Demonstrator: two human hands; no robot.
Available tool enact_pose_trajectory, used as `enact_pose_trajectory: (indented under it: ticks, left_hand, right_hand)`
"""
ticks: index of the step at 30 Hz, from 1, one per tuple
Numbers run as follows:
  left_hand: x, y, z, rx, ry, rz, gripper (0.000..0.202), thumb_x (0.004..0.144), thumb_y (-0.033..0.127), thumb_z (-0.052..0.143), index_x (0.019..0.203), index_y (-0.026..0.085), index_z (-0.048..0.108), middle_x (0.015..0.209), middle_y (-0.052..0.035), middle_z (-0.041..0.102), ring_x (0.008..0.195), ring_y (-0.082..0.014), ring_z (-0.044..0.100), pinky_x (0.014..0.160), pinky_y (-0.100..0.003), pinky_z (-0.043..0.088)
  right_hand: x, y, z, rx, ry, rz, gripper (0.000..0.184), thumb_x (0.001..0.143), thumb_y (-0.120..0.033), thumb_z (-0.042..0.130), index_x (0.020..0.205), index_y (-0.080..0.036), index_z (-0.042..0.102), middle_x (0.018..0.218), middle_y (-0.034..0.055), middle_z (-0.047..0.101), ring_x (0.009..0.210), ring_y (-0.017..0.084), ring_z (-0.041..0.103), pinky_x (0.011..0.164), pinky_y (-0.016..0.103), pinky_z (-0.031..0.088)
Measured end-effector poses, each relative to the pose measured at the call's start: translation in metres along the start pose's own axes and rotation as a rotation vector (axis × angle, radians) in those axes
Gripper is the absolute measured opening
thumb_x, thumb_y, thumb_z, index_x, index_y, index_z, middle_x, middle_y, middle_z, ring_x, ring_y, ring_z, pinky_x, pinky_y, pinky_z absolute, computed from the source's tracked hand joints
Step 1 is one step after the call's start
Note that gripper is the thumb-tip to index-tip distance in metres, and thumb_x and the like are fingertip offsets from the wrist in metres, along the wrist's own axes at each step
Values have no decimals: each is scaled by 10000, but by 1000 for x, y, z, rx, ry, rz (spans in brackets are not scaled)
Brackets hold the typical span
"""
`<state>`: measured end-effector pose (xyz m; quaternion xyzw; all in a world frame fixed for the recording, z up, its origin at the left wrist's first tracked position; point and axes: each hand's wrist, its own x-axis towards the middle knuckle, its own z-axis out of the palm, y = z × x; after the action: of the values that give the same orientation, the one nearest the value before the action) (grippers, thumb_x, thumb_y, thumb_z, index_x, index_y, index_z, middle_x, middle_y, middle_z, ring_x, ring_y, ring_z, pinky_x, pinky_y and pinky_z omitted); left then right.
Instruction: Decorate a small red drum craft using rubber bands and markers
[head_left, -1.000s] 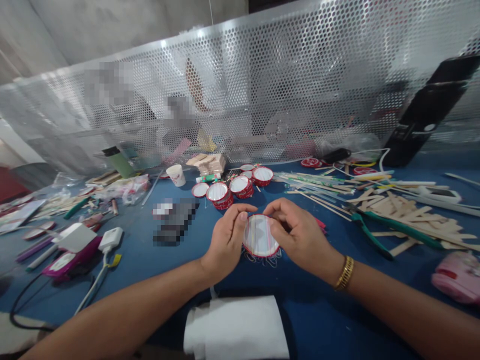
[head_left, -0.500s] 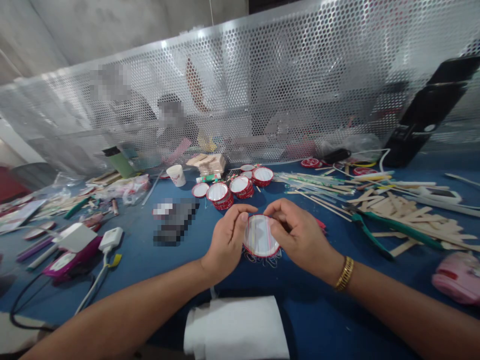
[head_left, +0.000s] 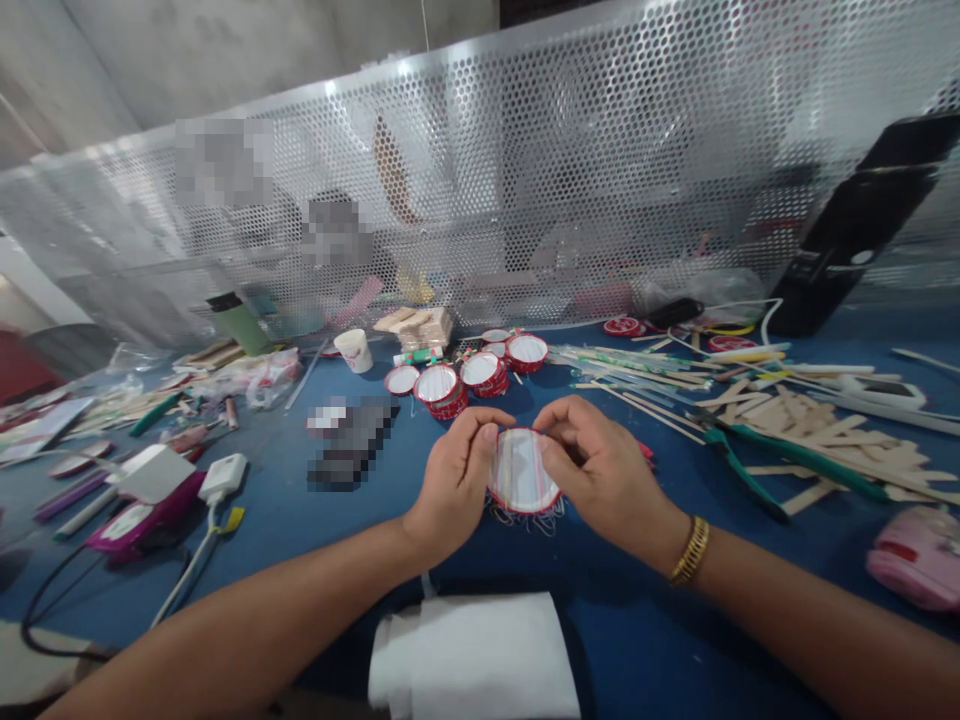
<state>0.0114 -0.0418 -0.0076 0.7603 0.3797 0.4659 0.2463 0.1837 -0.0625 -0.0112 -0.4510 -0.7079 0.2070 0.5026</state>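
A round white disc with a red rim (head_left: 523, 472) is between my hands at the middle of the blue table. Thin coloured lines run down its face, and loose pale threads stick out below its lower edge. My left hand (head_left: 463, 478) grips the left side, thumb on the rim and fingers curled behind. On the right side, my right hand (head_left: 592, 455) pinches it the same way, thumb over the edge. What the fingertips do behind the disc is hidden. Just beyond my hands stand stacks of similar red-rimmed discs (head_left: 484, 374).
Green-handled pliers (head_left: 757, 490) lie by a heap of wooden sticks (head_left: 832, 435) at right. A white roll (head_left: 472, 655) lies close in front of me. A paper cup (head_left: 353, 352), a purple glue gun (head_left: 150, 520) and cables are at left. A perforated metal screen (head_left: 600, 170) closes the back.
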Motion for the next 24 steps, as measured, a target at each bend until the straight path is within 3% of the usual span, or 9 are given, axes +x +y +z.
enact_pose_trajectory:
  ticks: [14, 24]
  left_hand:
    - [0, -1, 1, -8, 0, 5, 246, 1001, 322, 388, 980, 197, 599, 863, -16, 629, 748, -128, 545, 685, -242, 429]
    - [4, -6, 0, 37, -13, -1, 225, 985, 298, 412, 980, 198, 613, 880, -19, 650, 783, -140, 569, 714, -248, 439]
  right_hand:
    - [0, 1, 0, -13, 12, -9, 38, 881, -237, 507, 871, -221, 475, 556, -73, 494, 447, 89, 424, 436, 226, 310]
    - [2, 3, -3, 50, -55, 14, 83, 918, -277, 501, 957, -210, 528, 703, -14, 616, 575, 115, 546, 508, 240, 404]
